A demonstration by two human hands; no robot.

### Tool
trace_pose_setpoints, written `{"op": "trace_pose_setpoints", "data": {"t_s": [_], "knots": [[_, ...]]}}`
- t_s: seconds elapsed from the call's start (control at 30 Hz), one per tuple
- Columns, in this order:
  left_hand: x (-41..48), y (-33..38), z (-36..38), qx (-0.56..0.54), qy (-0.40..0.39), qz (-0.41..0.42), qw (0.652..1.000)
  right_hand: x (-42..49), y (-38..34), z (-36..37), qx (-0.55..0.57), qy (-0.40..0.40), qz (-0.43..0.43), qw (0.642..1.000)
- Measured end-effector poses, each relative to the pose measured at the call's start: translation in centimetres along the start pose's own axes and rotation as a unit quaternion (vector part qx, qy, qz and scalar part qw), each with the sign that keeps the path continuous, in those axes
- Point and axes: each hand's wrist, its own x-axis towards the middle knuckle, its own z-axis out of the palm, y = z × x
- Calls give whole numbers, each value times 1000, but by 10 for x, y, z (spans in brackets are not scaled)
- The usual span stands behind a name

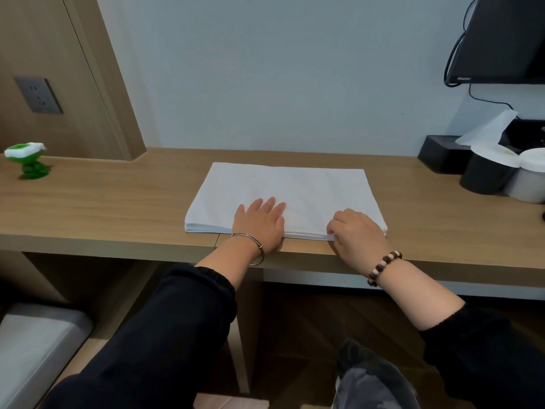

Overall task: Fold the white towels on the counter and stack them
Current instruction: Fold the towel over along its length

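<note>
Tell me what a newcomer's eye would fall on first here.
The folded white towel lies in the middle of the wooden counter, bright against the wood. The person's left grip presses flat on it, and the right grip pinches its near edge. After that, the green toy at the counter's far left and the black screen at top right.

Folded white towel [290,191] flat on counter [118,208]

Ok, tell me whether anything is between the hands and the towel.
Nothing visible. The left hand lies flat on the towel, and the right hand pinches its near edge. The green toy and the cups stand off to the sides of the counter.
</note>
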Motion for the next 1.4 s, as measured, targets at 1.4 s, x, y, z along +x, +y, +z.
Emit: {"op": "trace_pose_setpoints", "data": {"t_s": [1.4], "knots": [[-6,14,-35,148,87,222,960,28,9,-7,-22,-84,1,996]]}}
